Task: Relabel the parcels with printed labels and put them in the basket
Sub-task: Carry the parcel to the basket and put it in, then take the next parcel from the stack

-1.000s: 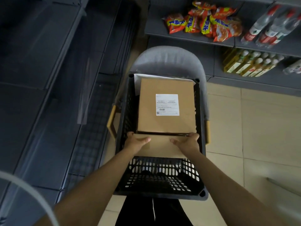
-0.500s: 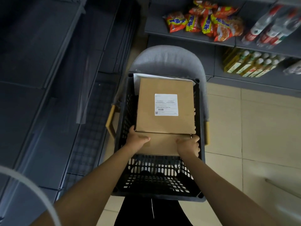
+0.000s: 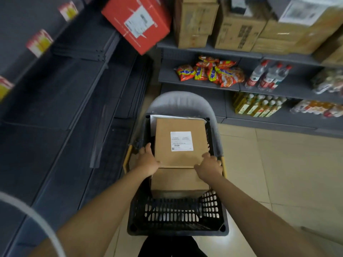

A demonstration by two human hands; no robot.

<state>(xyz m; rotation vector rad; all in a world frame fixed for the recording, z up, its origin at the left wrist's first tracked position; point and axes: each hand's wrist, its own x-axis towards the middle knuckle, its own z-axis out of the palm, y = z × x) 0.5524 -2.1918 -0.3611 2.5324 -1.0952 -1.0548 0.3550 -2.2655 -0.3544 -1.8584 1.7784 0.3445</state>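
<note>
A black plastic basket (image 3: 176, 217) stands on a grey chair (image 3: 181, 101). Inside it lies a brown cardboard parcel (image 3: 181, 145) with a white printed label (image 3: 181, 141) on top. It rests on another brown parcel (image 3: 179, 180) below it. A white sheet or parcel edge (image 3: 154, 118) shows at the basket's far left. My left hand (image 3: 147, 160) rests with loose fingers against the top parcel's left near corner. At the right near corner my right hand (image 3: 209, 164) lies with relaxed fingers on the parcel.
Dark empty shelving (image 3: 55, 108) runs along the left. A red box (image 3: 137, 23) and brown cartons (image 3: 241, 25) sit on upper shelves ahead. Snack bags (image 3: 209, 73), water bottles (image 3: 267, 76) and oil bottles (image 3: 258, 106) fill lower shelves. Tiled floor (image 3: 278, 173) lies to the right.
Both hands slid from the lower parcel's near edge up onto the top parcel's near corners. My head tilted up, bringing the upper shelves into view.
</note>
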